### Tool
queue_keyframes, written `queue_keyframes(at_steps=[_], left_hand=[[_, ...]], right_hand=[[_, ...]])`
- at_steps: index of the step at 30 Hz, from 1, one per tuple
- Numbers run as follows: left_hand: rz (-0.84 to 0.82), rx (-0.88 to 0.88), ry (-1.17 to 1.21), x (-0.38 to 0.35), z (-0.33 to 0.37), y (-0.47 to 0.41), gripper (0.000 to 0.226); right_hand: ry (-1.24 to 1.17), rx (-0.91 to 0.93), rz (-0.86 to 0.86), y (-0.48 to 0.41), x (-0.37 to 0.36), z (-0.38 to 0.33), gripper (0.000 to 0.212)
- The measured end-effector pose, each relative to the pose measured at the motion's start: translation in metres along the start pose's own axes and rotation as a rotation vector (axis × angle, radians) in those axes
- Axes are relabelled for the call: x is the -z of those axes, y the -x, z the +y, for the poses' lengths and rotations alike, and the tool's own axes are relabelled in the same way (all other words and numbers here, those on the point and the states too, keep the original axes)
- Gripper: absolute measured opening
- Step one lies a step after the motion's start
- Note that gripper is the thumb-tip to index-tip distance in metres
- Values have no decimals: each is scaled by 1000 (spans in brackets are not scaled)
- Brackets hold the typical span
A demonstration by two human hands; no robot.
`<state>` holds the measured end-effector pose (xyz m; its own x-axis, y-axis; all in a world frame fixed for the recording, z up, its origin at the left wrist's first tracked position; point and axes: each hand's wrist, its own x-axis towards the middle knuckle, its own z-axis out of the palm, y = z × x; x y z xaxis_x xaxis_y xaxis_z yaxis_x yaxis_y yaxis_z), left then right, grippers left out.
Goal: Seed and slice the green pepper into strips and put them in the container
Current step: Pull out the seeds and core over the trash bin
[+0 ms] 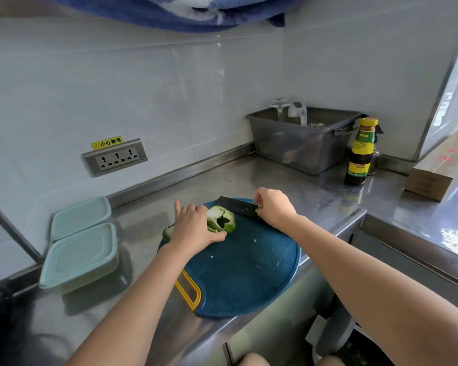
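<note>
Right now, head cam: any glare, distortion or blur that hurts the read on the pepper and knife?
Head view: strong wide-angle bowing of the counter edge and wall lines; bright glare on the steel at far right; slightly soft overall, yet green pepper and knife are evenly lit and readable; left hand covers part of the pepper.

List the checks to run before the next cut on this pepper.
1. Pepper steadied: ok, the left hand grips the green pepper.
2. Tool in hand: ok, the right hand holds the knife.
3. Pepper on the cutting board: ok.
4. Seeds all removed: cannot tell.
5. Somewhere open for the strips: not ok, the near container and the far container both have lids on.
</note>
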<state>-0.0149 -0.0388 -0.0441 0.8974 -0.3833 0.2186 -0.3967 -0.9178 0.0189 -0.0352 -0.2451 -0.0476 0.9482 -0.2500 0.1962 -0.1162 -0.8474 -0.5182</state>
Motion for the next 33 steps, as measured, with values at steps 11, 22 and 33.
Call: queue_keyframes(at_steps=[11, 22, 33], left_hand=[[-362, 20, 1519, 16, 96, 55, 52], [-892, 42, 1876, -33, 203, 106, 31], [-892, 134, 1890, -113, 253, 123, 89]], right_hand=[[-1067, -243, -32, 109, 85, 79, 19], [-335, -667, 43, 219, 80, 199, 20], [-264, -808, 82, 239, 21, 255, 36]])
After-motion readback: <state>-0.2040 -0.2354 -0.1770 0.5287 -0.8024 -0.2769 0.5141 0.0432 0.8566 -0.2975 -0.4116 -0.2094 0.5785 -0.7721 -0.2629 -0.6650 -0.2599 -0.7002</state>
